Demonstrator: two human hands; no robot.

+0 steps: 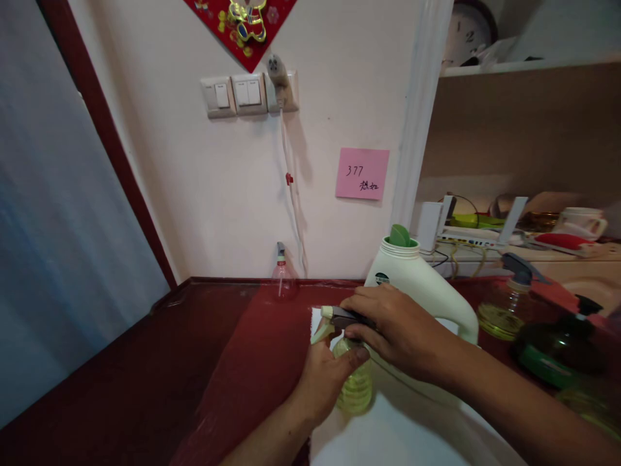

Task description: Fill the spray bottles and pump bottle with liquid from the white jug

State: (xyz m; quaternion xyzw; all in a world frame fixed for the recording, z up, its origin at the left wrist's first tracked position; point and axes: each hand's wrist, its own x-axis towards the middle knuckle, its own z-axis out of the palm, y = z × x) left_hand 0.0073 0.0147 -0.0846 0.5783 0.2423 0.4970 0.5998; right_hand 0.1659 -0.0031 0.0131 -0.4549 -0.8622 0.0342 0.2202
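Observation:
Both hands are at a clear ribbed spray bottle (pixel 356 391) of yellowish liquid, upright on a white sheet (pixel 383 437). My left hand (pixel 325 378) is wrapped round the bottle's upper body, thumb across its front. Above it, my right hand (pixel 383 320) grips the grey spray head (pixel 343 317), which has a pale nozzle and trigger. Whether the head is fully seated on the neck is hidden by my fingers. Right behind my hands stands a large pale green jug (pixel 429 288) with an uncapped mouth and a green piece showing in it.
A small pink spray bottle (pixel 283 279) stands by the wall on the dark red tabletop (pixel 194 362). At right are another spray bottle (pixel 504 314) with yellow liquid and a dark pump bottle (pixel 557 343). A white router (pixel 470 236) sits behind. A cord (pixel 291 194) hangs from the socket.

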